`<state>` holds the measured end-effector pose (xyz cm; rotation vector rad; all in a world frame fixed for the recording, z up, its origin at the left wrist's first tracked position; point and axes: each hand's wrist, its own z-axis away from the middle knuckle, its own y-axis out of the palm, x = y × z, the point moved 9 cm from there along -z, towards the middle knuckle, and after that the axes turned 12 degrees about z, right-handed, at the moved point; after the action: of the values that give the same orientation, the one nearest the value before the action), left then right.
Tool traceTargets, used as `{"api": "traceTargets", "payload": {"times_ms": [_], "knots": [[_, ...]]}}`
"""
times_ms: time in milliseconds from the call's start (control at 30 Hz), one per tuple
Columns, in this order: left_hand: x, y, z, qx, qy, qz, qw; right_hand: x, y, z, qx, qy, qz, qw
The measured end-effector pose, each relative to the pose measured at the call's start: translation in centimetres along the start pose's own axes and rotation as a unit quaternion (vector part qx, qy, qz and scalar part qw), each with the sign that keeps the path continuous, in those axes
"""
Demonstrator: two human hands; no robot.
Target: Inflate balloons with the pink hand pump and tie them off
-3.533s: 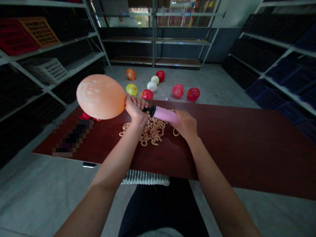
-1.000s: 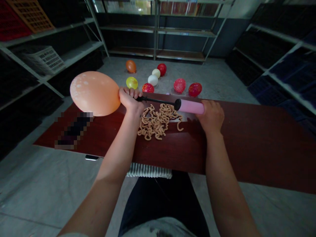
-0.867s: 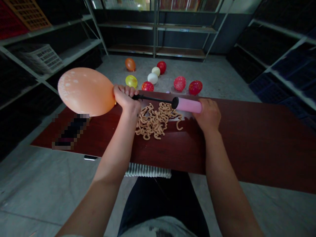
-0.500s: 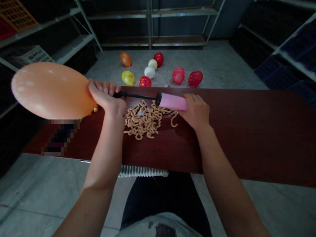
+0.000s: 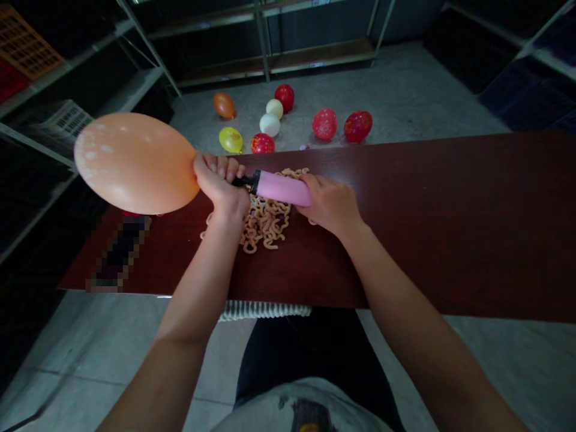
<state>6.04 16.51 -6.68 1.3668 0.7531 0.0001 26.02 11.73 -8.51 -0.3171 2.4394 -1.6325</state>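
My left hand (image 5: 219, 183) is closed round the neck of an inflated orange balloon (image 5: 135, 163) and the black front end of a hand pump. The balloon sticks out to the left, above the table's left part. My right hand (image 5: 330, 201) grips the pump's pink barrel (image 5: 283, 188), which is pushed in close to my left hand. Both hands hover over a heap of limp orange balloons (image 5: 265, 219) lying on the dark red table (image 5: 450, 228).
Several inflated balloons, red, white, yellow and orange, lie on the concrete floor (image 5: 405, 96) beyond the table. Metal shelf racks (image 5: 135, 84) line the left, back and right walls, with crates on the left ones. A pixelated object (image 5: 117, 252) lies on the table's left end.
The pump barrel has slid left along its rod, from drawn out to pushed in against my left hand. The view has tilted further down, and the balloon has swung back toward the centre.
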Motion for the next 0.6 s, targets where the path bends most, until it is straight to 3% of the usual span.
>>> {"api": "traceTargets", "payload": {"times_ms": [233, 433, 600], "knots": [[0.1, -0.7, -1.0, -0.025, -0.019, 0.016, 0.999, -0.6, -0.3, -0.4, -0.031, 0.017, 0.019, 0.999], [-2.1, -1.2, -2.6, -0.028, 0.02, 0.0, 0.999, -1.0, -0.8, -1.0, -0.062, 0.029, 0.057, 0.996], [-2.4, -1.8, -3.4, -0.029, 0.029, 0.013, 0.999, -3.6, -0.4, -0.9, -0.057, 0.048, 0.096, 0.993]]}}
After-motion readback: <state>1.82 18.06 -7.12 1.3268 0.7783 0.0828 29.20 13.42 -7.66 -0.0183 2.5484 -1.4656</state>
